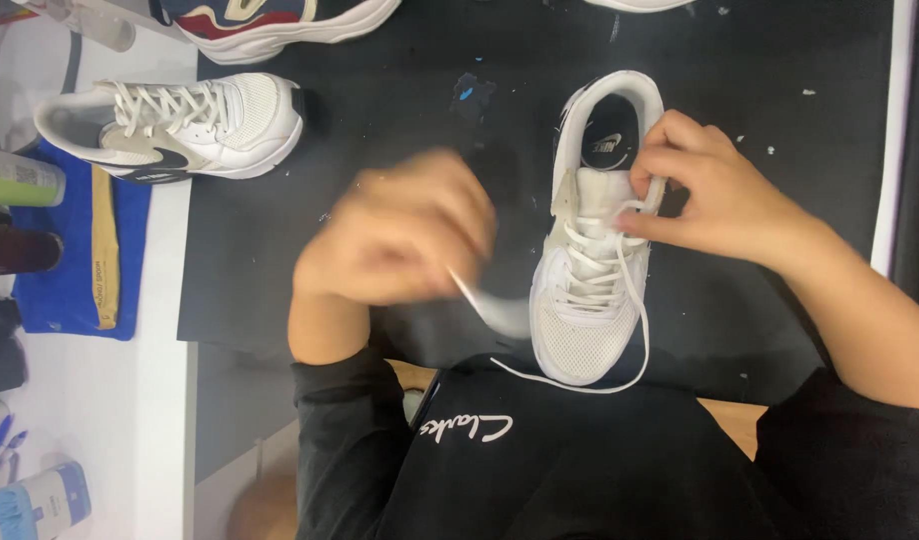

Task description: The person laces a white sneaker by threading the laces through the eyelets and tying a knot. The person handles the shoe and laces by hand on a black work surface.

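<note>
A white sneaker (586, 300) lies on a black mat (400, 110), toe pointing toward me. My right hand (725, 195) pinches the shoe's upper eyelet edge beside the tongue. My left hand (400, 240), blurred by motion, is closed on the end of a white shoelace (480, 300) to the left of the shoe. The lace's other end loops around the toe on the right side (640, 340).
A second white sneaker (175, 125) lies on its side at the mat's left edge. A dark red and white shoe (280, 20) sits at the top. A blue cloth (65, 260), bottles and a green can (20, 180) stand on the white table at left.
</note>
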